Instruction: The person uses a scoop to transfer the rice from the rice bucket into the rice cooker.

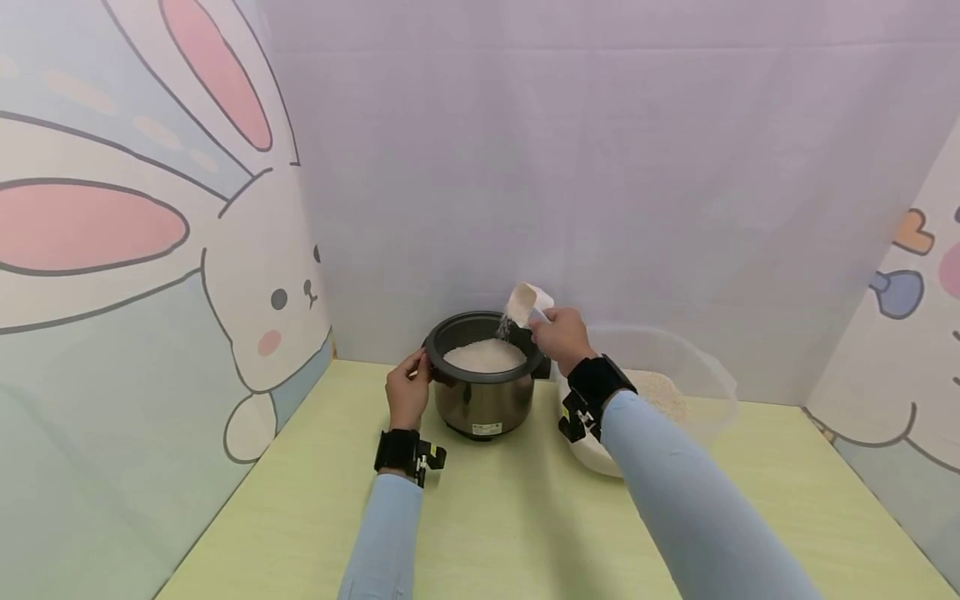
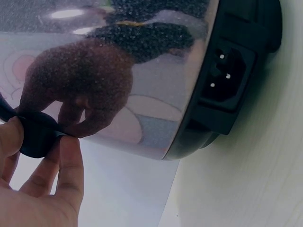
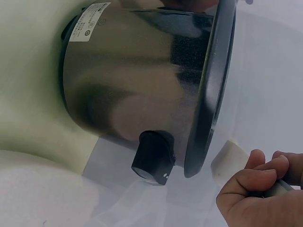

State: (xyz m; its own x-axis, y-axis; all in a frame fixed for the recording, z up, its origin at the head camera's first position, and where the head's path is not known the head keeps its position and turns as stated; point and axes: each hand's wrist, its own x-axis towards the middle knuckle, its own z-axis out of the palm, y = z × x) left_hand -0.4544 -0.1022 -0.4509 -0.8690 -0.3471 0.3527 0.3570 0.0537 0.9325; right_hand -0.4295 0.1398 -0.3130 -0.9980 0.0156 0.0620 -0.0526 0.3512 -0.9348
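A dark metallic rice cooker stands lidless on the table, with white rice inside its pot. At its left side my left hand pinches the small black side handle between thumb and fingers. My right hand grips the handle of a white measuring scoop above the cooker's right rim. The scoop is tipped to the left, and grains fall from its mouth into the pot. In the right wrist view, the scoop shows beside the rim, partly hidden by the fingers.
Right of the cooker is a white tub holding rice, partly covered by my right forearm. Its clear lid stands raised. A lilac backdrop hangs close behind, with a bunny-print panel along the left side.
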